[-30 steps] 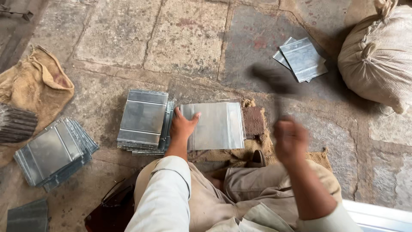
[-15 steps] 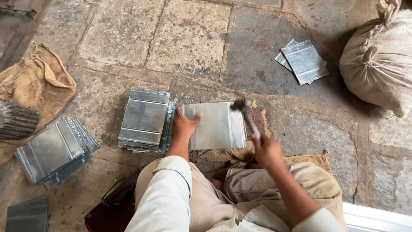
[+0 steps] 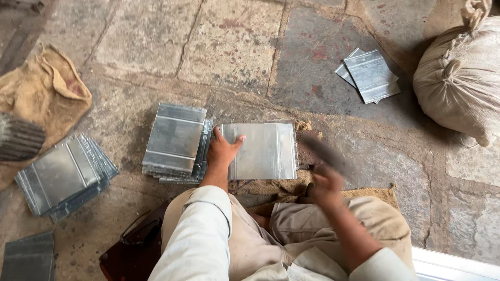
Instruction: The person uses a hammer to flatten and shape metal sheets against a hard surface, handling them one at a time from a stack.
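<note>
Head view: right hand (image 3: 325, 186) clenched on a blurred hammer (image 3: 325, 153); left hand (image 3: 223, 151) flat, released, pressing a metal sheet (image 3: 263, 151) on burlap beside a sheet stack (image 3: 174, 138). Farther off, a tied sack (image 3: 461, 78), contents hidden.

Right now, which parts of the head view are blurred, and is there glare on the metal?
Head view: the right hand and its dark tool are smeared by motion blur; the left hand and flat metal sheet are sharp; light is soft, with only mild sheen on the sheet.
</note>
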